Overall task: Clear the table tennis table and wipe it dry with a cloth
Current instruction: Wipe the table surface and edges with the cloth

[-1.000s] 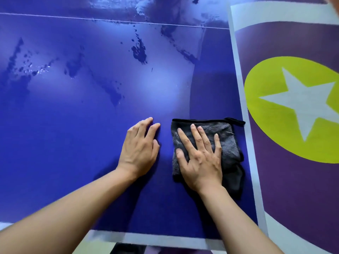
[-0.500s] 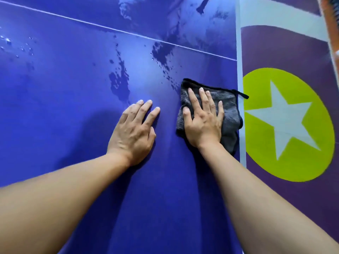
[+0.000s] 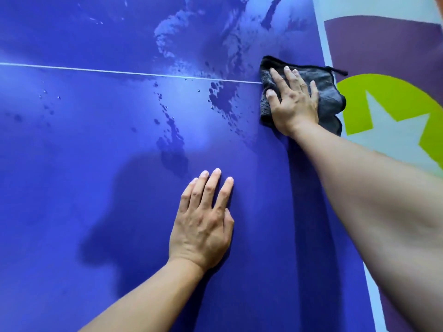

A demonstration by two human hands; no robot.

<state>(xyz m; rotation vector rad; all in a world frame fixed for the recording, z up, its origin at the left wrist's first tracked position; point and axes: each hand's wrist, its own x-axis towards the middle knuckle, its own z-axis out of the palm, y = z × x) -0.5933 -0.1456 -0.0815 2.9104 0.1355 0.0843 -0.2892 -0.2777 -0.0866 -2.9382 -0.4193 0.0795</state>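
Note:
The blue table tennis table (image 3: 72, 164) fills most of the view, with a thin white centre line running across it. My right hand (image 3: 293, 104) presses flat on a folded dark grey cloth (image 3: 327, 92) at the table's right edge, right at the end of the white line. My left hand (image 3: 203, 224) lies flat on the bare table, fingers together, holding nothing, nearer to me than the cloth. Water puddles and drops (image 3: 221, 101) sit just left of the cloth and further back.
The table's white edge stripe (image 3: 322, 39) runs along the right side. Beyond it lies a purple floor (image 3: 383, 44) with a yellow-green circle and pale star (image 3: 388, 111). More wet patches (image 3: 172, 144) spread across the table's middle.
My right hand has pushed the cloth away from me along the right edge, up to the white centre line. My left hand stayed flat on the table, now well behind the cloth.

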